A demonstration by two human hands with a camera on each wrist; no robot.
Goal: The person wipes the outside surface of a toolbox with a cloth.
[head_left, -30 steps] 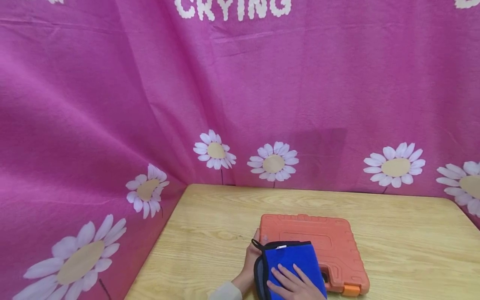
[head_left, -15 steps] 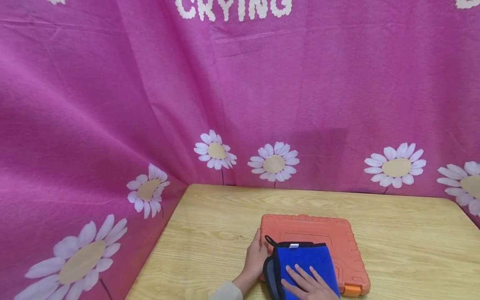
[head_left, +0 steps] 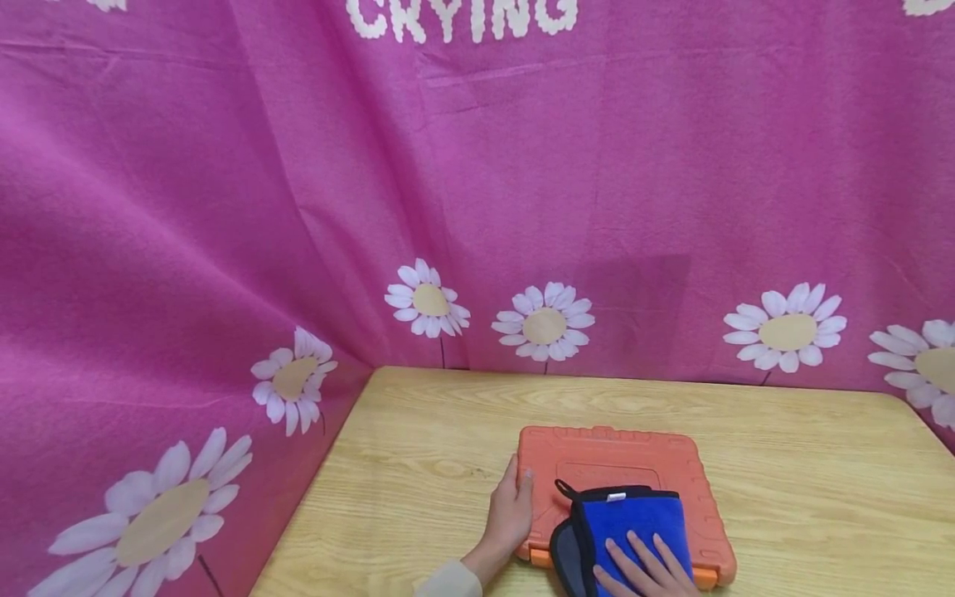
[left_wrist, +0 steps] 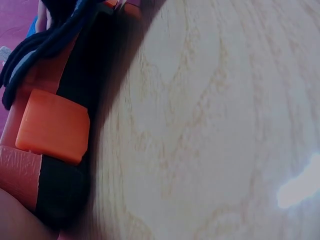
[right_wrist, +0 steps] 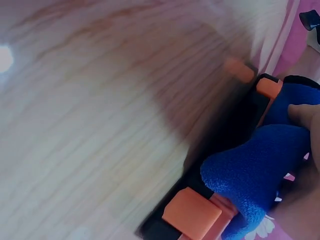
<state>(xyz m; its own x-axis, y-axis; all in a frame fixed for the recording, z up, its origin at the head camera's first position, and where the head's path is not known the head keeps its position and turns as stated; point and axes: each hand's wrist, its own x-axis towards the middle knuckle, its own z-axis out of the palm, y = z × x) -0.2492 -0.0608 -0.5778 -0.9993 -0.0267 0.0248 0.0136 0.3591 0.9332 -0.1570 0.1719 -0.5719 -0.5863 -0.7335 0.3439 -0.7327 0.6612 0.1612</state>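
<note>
A red-orange plastic tool case [head_left: 604, 456] lies flat on the wooden table, its orange latches facing the person. My left hand [head_left: 510, 512] holds the case's left edge, thumb on the upper side. Over the front of the lid lies a folded blue cloth [head_left: 634, 522] with black trim, a hanging loop, a white tag and a grey face. My right hand [head_left: 649, 568] presses on it with straight, spread fingers. In the right wrist view, the cloth [right_wrist: 255, 165] bulges over the case's front edge beside a latch [right_wrist: 192, 212]. Another latch [left_wrist: 54, 126] shows in the left wrist view.
The wooden table [head_left: 418, 448] extends around the case. Pink fabric [head_left: 477, 182] printed with daisies and white lettering hangs behind it and along the left side.
My right hand and the cloth have slid to the right across the lid, uncovering the case's left front part and a latch. My left hand stays at the left edge.
</note>
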